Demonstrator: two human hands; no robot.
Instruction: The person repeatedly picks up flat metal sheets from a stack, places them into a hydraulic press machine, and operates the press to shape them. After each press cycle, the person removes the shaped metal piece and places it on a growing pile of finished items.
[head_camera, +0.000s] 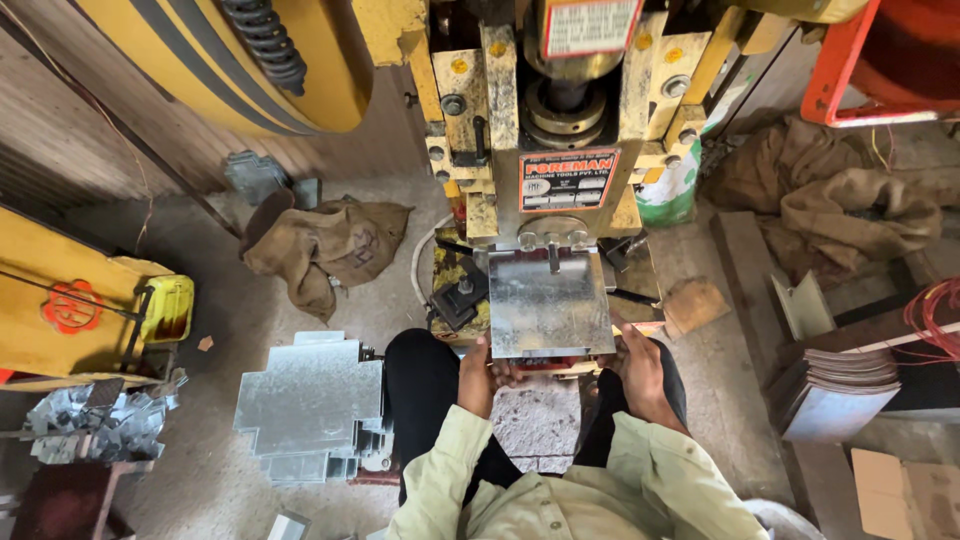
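From the head view I see one square sheet of grey metal (548, 305) lying flat on the bed of the yellow press (545, 130), its far edge tucked under the tooling. My two hands grip its near edge: the left hand (480, 375) clasps the near left corner, fingers curled over the rim, and the right hand (640, 370) holds the near right corner the same way. Both sleeves are pale green, and two dark trouser legs straddle the stone block below the sheet. On the floor to the left I count one stack of notched metal blanks (312, 405) (many layers, too fine to number), and beyond it one heap of shiny scrap offcuts (95, 425). To the right sits one pile of finished folded plates (835, 385). Two crumpled burlap sacks lie about: one (325, 245) left of the press, one (830, 195) right.
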